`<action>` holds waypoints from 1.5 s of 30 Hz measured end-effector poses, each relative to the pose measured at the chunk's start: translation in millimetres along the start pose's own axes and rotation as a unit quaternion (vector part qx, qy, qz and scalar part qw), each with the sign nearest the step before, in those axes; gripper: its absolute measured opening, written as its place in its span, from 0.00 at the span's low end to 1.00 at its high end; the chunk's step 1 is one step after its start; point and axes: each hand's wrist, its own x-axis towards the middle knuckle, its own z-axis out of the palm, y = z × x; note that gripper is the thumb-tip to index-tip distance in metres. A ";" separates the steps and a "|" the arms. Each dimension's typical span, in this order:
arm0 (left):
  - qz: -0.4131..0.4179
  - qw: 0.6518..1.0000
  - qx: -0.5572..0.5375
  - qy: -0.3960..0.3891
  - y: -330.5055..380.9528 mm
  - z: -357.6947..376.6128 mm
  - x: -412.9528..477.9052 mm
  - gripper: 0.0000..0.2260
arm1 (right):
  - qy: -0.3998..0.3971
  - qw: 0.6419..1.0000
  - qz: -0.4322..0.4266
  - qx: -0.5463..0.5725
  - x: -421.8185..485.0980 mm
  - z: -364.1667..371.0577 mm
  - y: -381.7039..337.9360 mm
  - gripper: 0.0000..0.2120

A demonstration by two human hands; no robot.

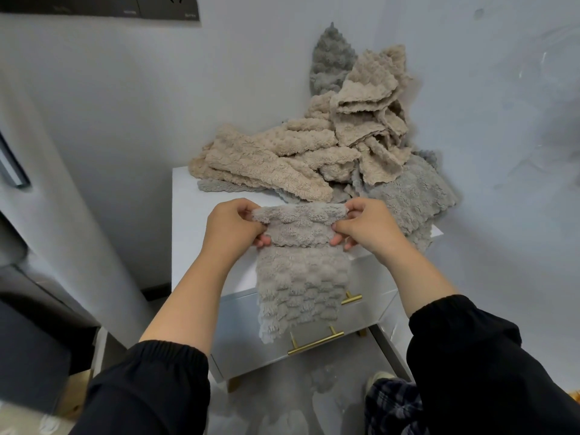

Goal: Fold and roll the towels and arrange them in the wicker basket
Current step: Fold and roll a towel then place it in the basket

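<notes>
Your left hand [233, 226]: closed around the left end of the grey towel [301, 277], with the thumb above and the fingers curled beneath.

Your right hand [367, 227]: pinching the right end of the same towel, with the thumb and fingers closed on its turned-over edge.

Grey towel: fleecy, with a scalloped texture. You hold it over the front edge of the white bedside cabinet [188, 221]. Its upper end is folded or rolled over between your hands, and the rest hangs down in front of the drawers.

Beige towels [266, 164]: several, loose and crumpled, heaped on the back of the cabinet top and piled up towards the wall on the right side.

Other grey towels [417, 196]: lying under and beside the beige ones. One spills over the right edge of the cabinet, and one darker grey piece [329, 58] stands up against the wall behind the heap.

Brass drawer handles [315, 342]: two bars on the cabinet front. The hanging towel partly covers the upper one.

Black sleeves [150, 387]: pushed up both of your forearms, with elastic cuffs.

Plaid trousers [392, 406] and a light shoe [379, 378]: at lower right, on the floor beside the cabinet.

Dark socket panel [125, 7]: on the wall, at upper left
</notes>
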 end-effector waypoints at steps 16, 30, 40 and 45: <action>0.165 0.969 0.146 0.107 -2.9 3.8 -3.1 0.08 | 0.068 0.993 -0.098 0.016 10.0 4.8 6.4 0.10; 0.194 0.934 0.279 -0.110 -3.2 -11.5 -11.2 0.08 | -0.017 0.963 -0.112 -0.244 1.0 -21.8 5.0 0.10; 0.161 0.940 0.283 -0.100 -2.5 -4.9 -13.8 0.09 | -0.085 0.945 -0.129 -0.288 -3.3 -27.1 8.6 0.11; 0.109 0.948 0.277 -0.114 -7.5 0.0 -14.2 0.11 | -0.099 0.947 -0.095 -0.289 3.1 -19.3 15.1 0.06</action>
